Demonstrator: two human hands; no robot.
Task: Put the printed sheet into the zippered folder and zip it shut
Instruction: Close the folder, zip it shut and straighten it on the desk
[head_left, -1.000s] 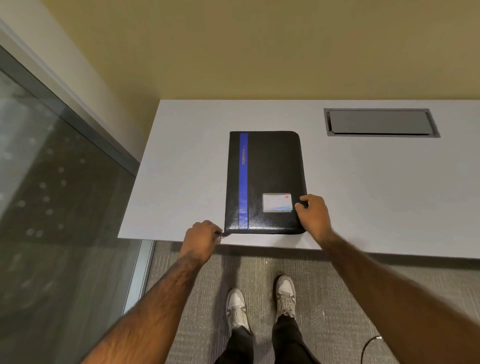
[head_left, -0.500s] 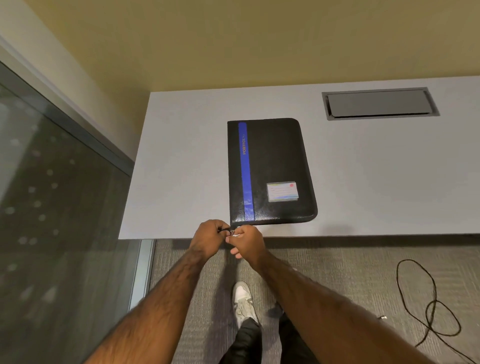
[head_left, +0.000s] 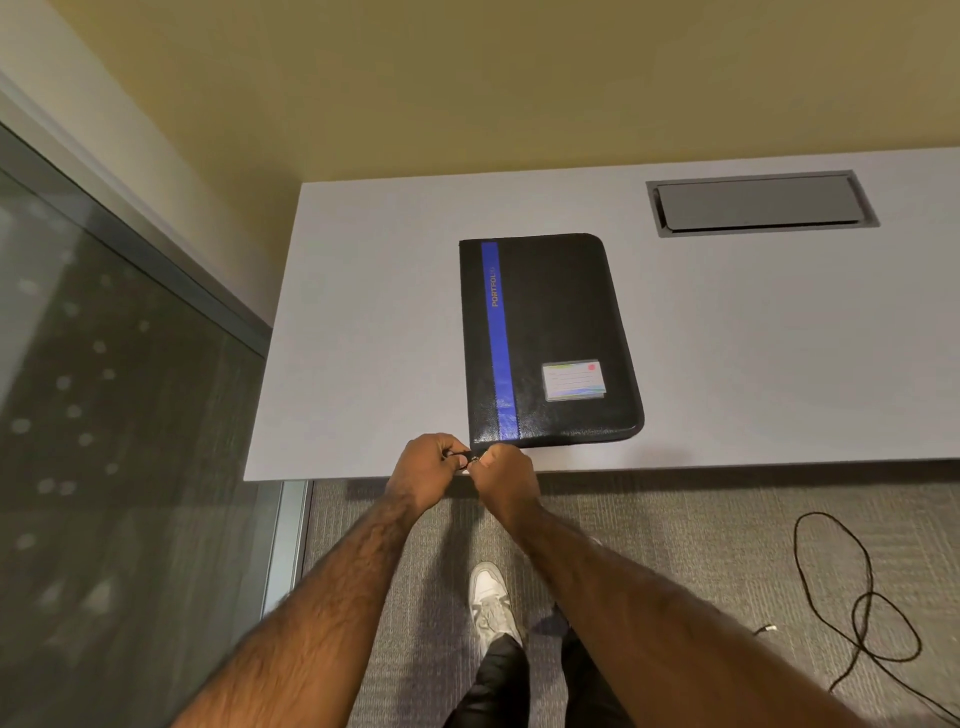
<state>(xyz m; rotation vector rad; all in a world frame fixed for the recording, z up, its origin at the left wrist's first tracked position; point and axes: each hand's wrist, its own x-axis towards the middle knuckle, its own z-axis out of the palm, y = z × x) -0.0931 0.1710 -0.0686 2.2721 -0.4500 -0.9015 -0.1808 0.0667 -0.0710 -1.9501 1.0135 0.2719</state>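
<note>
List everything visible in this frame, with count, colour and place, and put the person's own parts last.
Folder: one, black with a blue stripe and a small pale card on the cover, lying closed near the table's front edge.
Table: one, white, against the yellow wall.
Hatch: one, grey, set into the table's far right.
Cable: one, black, looped on the grey carpet at right.
Glass panel: one, dark, at left.
Shoe: one showing, white, below the table edge.
Left hand: pinching something small at the folder's near-left corner.
Right hand: pinching at the same corner.
</note>
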